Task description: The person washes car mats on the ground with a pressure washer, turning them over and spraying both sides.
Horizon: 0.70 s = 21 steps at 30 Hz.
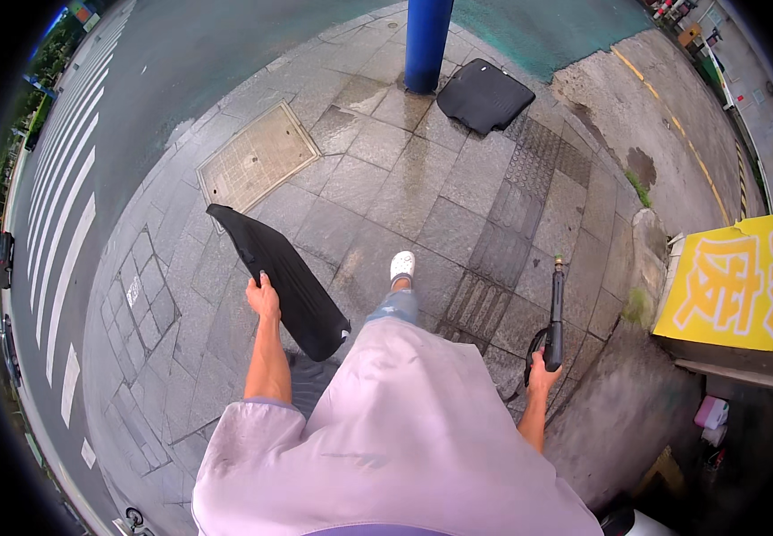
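My left hand (264, 297) is closed on the edge of a black car floor mat (292, 290), held tilted off the ground at my left side. My right hand (543, 372) grips the handle of a black pressure washer gun (557, 308), its brass-tipped nozzle pointing ahead. A hose seems to trail down beside that hand. Farther off, a second black car floor mat (486, 96) lies on the paving by the foot of a blue post (426, 54).
Grey paving (386, 188), wet in patches, holds a metal cover plate (259, 154) ahead left. A yellow sign (735, 281) with a low ledge stands close on my right. A road with a crosswalk (69, 232) runs along the left. My white shoe (402, 265) is mid-path.
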Available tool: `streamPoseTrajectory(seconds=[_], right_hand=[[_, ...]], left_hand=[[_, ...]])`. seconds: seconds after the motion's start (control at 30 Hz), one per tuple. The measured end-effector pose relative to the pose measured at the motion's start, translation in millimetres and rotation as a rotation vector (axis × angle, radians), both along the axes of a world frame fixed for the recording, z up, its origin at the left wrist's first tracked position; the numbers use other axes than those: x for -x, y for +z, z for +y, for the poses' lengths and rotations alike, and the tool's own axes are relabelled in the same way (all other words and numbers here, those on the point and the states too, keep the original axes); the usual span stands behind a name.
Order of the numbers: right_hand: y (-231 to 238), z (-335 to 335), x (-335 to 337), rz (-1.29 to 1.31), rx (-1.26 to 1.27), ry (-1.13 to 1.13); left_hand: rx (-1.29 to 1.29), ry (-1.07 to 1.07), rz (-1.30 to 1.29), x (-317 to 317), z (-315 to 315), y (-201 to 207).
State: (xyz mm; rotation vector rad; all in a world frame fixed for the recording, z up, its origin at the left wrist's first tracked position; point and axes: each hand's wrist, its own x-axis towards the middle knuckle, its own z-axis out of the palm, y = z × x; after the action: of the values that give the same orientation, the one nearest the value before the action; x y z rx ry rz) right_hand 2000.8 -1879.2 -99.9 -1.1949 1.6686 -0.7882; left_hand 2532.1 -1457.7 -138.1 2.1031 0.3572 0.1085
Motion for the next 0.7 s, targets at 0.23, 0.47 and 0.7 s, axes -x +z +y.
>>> streamPoseTrajectory(seconds=[0.23, 0.47, 0.7], right_hand=[[14.7, -72.3, -26.6, 0.100, -0.013, -0.128], [28.7, -149.6, -36.2, 0.060, -0.070, -0.185], [23.6, -238.7, -28.3, 0.114, -0.152, -0.247]], left_hand=[[0.085, -0.009, 0.036, -143.7, -215.2, -26.8], [0.795, -0.168, 0.136, -225.5, -381.1, -0.8], [0.992, -0.153, 0.110, -264.8, -494.7, 31.7]])
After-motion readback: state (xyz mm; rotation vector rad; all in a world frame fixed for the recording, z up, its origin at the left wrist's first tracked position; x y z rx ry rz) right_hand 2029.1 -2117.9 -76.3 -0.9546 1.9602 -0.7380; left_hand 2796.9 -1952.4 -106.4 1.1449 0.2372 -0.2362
